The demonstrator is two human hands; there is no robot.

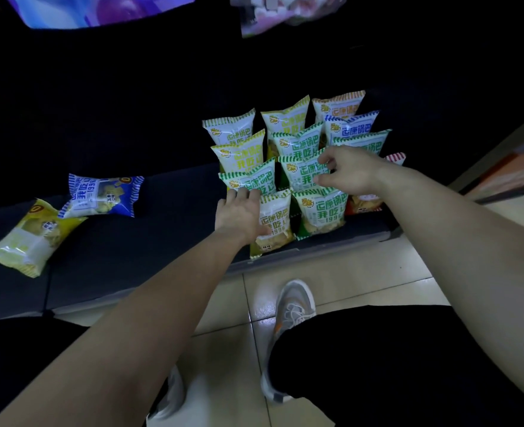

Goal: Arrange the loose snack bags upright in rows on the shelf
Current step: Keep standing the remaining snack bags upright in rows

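Note:
Several snack bags stand upright in rows at the right end of the dark shelf (149,241). My left hand (239,215) grips the left side of the front yellow-green bag (274,223). My right hand (345,171) pinches the top right corner of a green-striped bag (300,172) in the second row. A green bag (321,212) stands beside the front bag. Two loose bags lie flat on the shelf to the left: a blue one (102,195) and a yellow one (32,237).
The shelf's pale front edge (162,289) runs just above the tiled floor (331,266). My shoe (291,306) and dark-trousered knees are below. Large packages (285,13) hang above the shelf. An orange-red bag (364,201) stands at the far right.

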